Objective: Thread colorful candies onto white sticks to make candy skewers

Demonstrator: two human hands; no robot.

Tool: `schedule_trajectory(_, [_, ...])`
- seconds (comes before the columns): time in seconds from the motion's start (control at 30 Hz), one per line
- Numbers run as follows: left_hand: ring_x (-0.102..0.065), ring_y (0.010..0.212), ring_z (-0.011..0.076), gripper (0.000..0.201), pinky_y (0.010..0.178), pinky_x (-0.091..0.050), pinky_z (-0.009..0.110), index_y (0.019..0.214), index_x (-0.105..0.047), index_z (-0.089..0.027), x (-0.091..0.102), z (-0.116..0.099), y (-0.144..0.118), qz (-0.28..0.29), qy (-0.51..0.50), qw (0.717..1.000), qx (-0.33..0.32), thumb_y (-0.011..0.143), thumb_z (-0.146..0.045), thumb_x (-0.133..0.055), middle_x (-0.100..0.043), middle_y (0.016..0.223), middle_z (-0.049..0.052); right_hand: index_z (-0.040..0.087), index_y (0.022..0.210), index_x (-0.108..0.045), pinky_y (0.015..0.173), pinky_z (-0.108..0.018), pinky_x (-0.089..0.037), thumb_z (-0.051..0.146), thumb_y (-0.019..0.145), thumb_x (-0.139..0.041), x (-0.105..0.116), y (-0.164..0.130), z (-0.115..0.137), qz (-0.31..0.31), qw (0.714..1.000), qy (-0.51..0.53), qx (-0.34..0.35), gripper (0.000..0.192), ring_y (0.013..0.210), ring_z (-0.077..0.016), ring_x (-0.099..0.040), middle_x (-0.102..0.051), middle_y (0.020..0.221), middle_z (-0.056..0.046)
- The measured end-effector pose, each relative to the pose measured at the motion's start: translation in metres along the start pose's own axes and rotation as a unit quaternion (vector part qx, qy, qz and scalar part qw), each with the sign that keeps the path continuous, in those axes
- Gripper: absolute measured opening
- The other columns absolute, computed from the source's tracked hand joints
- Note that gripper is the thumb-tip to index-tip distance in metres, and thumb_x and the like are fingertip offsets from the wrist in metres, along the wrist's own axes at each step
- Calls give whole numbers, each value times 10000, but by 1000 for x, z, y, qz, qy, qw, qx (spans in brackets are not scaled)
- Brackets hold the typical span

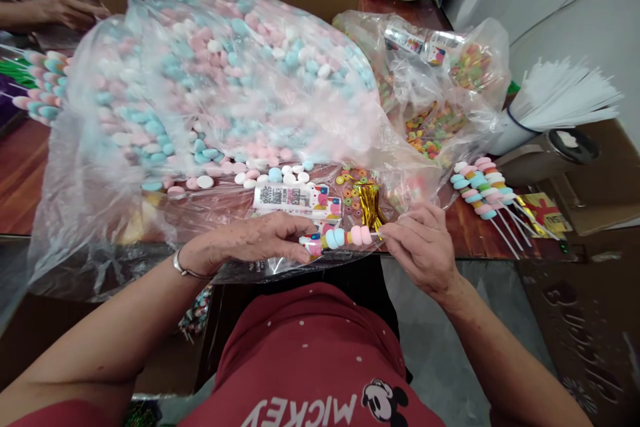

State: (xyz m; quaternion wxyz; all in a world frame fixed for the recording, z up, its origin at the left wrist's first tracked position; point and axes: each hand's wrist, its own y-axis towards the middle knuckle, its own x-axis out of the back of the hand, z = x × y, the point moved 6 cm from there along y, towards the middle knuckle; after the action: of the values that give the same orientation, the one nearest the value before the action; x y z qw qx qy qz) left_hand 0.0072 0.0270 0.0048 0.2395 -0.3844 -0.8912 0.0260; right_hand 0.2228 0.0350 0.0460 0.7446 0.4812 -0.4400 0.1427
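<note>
A candy skewer (pixel 336 238) with pink, blue and yellow pieces, partly inside a clear printed wrapper, lies level between my hands at the table's front edge. My left hand (pixel 265 239) is closed on its wrapped left end, thumb below and fingers above. The fingers of my right hand (pixel 423 247) pinch its right end, where the wrapper or stick comes out; which of these they grip I cannot tell. Just behind it are a bundle of gold twist ties (pixel 371 205), printed clear wrappers (pixel 297 200) and loose ring candies (pixel 350 180).
A large clear bag of pastel candies (pixel 225 80) covers the table's middle. Behind right lies a bag of ring candies (pixel 433 127). Finished skewers (pixel 483 187), a mug (pixel 545 153) and a cup of white sticks (pixel 520 117) stand right. Another person's hand (pixel 70 11) is far left.
</note>
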Motion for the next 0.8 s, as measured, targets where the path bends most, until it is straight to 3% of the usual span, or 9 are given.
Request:
schedule_trajectory(0.23, [-585,709,174,275,628,-398,224,1100,-665,-234,-3,-8,7,-36,87,995,-31,847,-339,-640,-681,845,46,197,786,-636,896,-345,-394,171,965,-436,-19,-6,12,80,997,-10,-12,269,663,-142,-514,-585,611,10])
schedule_trajectory(0.4, [-557,659,197,279,645,-411,274,1103,-645,-184,5,-29,14,-122,176,974,-75,831,-239,-616,-635,750,63,180,833,-626,720,-281,-426,189,964,-443,-32,-17,16,42,987,104,-119,226,678,-134,-577,-677,738,-20])
schedule_trajectory(0.47, [-586,715,221,245,702,-444,308,1078,-649,-160,6,-43,19,-158,215,959,-92,844,-193,-582,-652,795,94,188,837,-616,645,-248,-432,219,964,-440,-42,-25,15,47,963,170,-204,219,644,-122,-580,-657,712,-4])
schedule_trajectory(0.6, [-606,1062,272,234,946,-443,409,1055,-659,-183,-1,-77,15,-230,195,936,-180,854,-108,-564,-674,1098,142,196,819,-584,505,-215,-404,308,959,-416,-57,-38,11,43,879,301,-366,246,477,-91,-479,-520,568,48])
schedule_trajectory(0.7, [-613,1047,242,236,951,-456,394,1011,-660,-228,-9,-87,-7,-336,177,894,-239,812,-103,-649,-699,1042,83,194,824,-579,446,-205,-378,353,937,-436,-58,-40,8,18,837,356,-415,242,438,-82,-442,-494,549,56])
schedule_trajectory(0.8, [-592,809,166,193,809,-480,309,907,-642,-240,0,-60,-38,-548,89,816,-164,773,-122,-715,-651,824,15,194,790,-565,429,-196,-371,372,921,-453,-56,-38,6,-1,818,384,-427,248,437,-78,-442,-489,546,53])
